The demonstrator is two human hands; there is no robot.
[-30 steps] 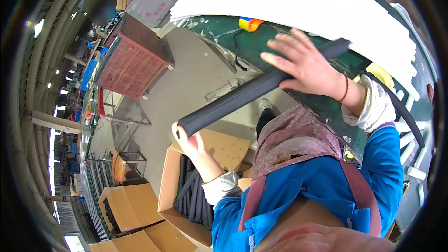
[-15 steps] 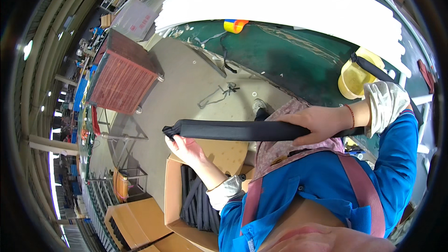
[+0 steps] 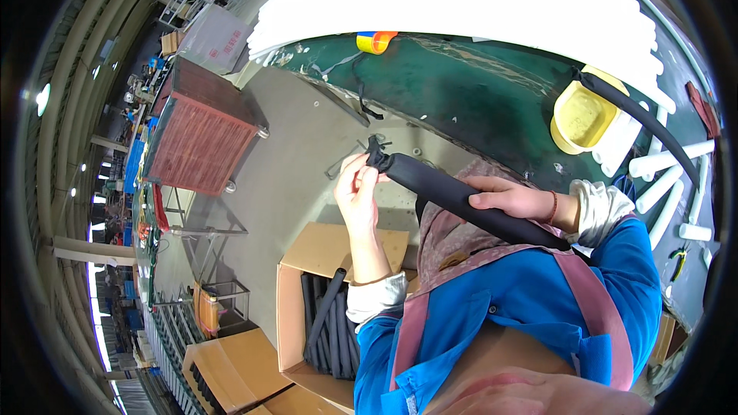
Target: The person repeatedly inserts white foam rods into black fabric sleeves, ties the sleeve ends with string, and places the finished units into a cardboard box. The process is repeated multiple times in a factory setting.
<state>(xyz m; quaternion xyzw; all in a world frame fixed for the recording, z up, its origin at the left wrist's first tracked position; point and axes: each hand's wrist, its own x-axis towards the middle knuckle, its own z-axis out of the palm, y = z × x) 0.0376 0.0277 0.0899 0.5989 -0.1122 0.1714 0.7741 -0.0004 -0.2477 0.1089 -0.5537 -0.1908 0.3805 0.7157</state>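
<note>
Gripping a black foam tube (image 3: 461,196) across the chest, right hand (image 3: 511,201) closed around its middle, left hand (image 3: 357,192) pinching at its frayed near end (image 3: 377,157) with fingers narrowed. Hovering above an open cardboard box (image 3: 296,315) already holding more black tubes (image 3: 330,330) (green table (image 3: 477,100) and yellow tub (image 3: 580,115) just beyond). Possibly tearing the soft end further if pinched too hard, or letting the tube swing down if the right-hand grip loosens.

Two hands (image 3: 357,192), one black foam tube (image 3: 461,196)
</note>
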